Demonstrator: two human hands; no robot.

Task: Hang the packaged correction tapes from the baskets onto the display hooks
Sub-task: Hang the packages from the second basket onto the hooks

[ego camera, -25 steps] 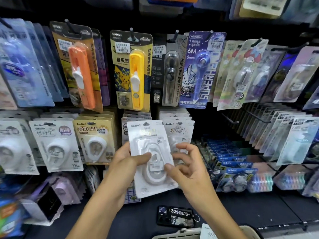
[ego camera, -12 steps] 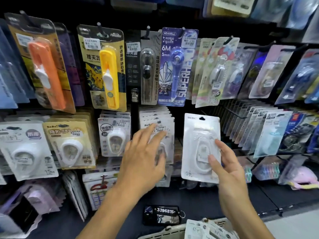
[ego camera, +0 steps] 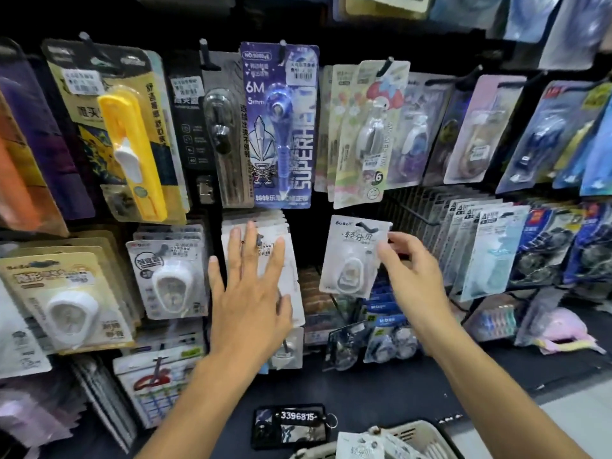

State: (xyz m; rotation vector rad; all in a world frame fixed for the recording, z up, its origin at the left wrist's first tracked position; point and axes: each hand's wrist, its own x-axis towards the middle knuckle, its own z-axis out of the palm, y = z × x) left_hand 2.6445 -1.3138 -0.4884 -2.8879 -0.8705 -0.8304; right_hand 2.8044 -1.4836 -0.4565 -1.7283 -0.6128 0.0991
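While crowded with hanging blister packs, display wall (ego camera: 427, 207) fills nearly everything ahead. Low at the near edge, pale basket (ego camera: 420, 433) with more packaged tapes inside. Left hand (ego camera: 248, 293) spread wide and flat, fingers straight, pressing against a white stack of hung packs (ego camera: 291, 293). Right hand (ego camera: 414, 283) pinching the right edge of a packaged correction tape (ego camera: 351, 256), held upright just right of that stack, hang-hole at a hook tip (ego camera: 366, 226).
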